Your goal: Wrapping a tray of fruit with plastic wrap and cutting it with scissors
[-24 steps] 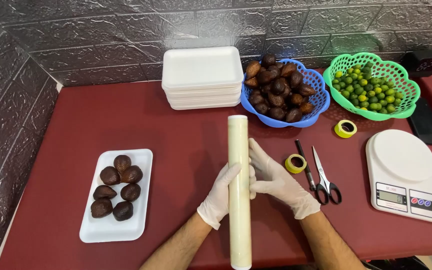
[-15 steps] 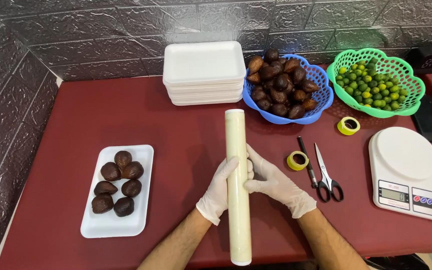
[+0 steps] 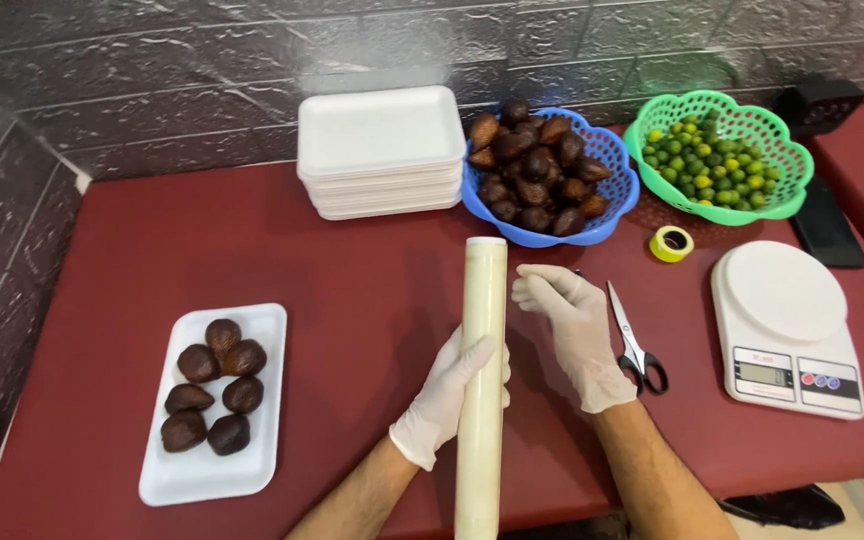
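A long pale roll of cling film lies lengthwise on the red table in front of me. My left hand, in a white glove, is wrapped around the roll's middle. My right hand, also gloved, hovers just right of the roll with its fingers loosely bent toward the upper part; I see nothing in it. To the left sits a white foam tray carrying several dark brown scaly fruits.
Scissors lie just right of my right hand, a yellow tape roll beyond. A white kitchen scale stands right. At the back: stacked foam trays, a blue basket of brown fruits, a green basket of limes, a black phone.
My right hand has come off the roll and moved slightly right, now covering the tape roll that lay beside the scissors. My left hand keeps its grip on the roll.
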